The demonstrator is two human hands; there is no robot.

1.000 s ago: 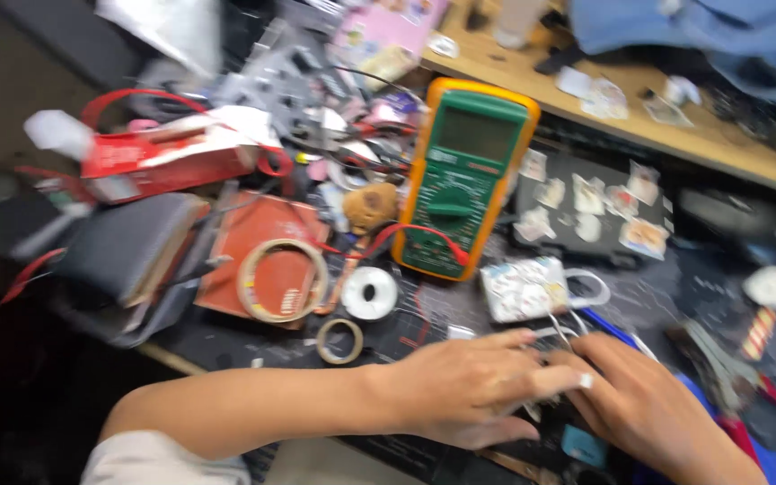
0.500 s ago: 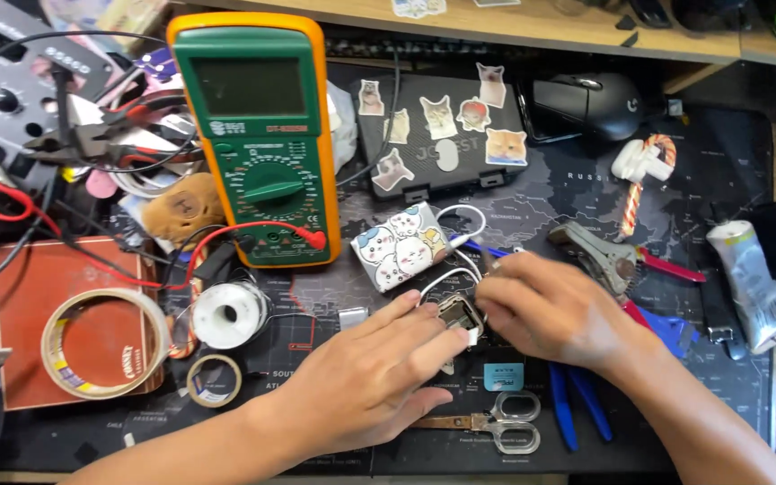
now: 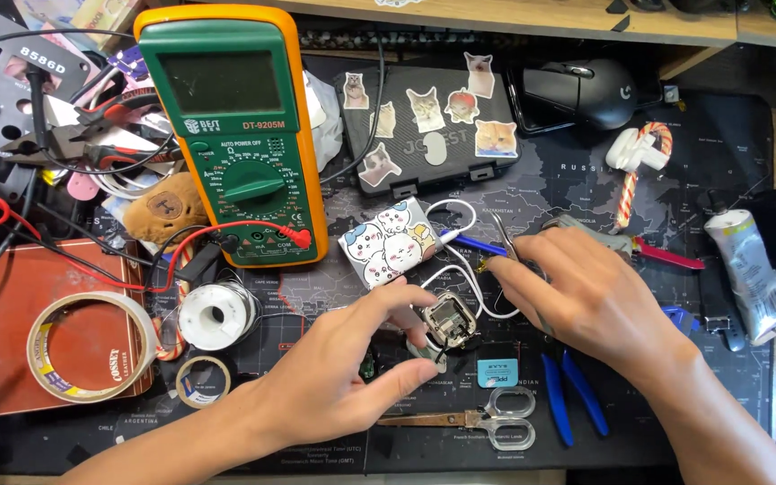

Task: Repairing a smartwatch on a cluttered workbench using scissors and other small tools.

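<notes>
A small metal component (image 3: 449, 321) is pinched between the thumb and forefinger of the left hand (image 3: 343, 368) just above the dark mat (image 3: 586, 189) in the middle of the worktop, with a white cable (image 3: 469, 269) looped behind it. The right hand (image 3: 586, 296) is closed around slim tweezers (image 3: 501, 241), whose tips are held just beside the component. A sticker-covered white box (image 3: 386, 242) is seen just behind, a green and orange multimeter (image 3: 235, 135) further back, and scissors (image 3: 487, 420) and blue-handled pliers (image 3: 572, 400) nearer the front edge.
</notes>
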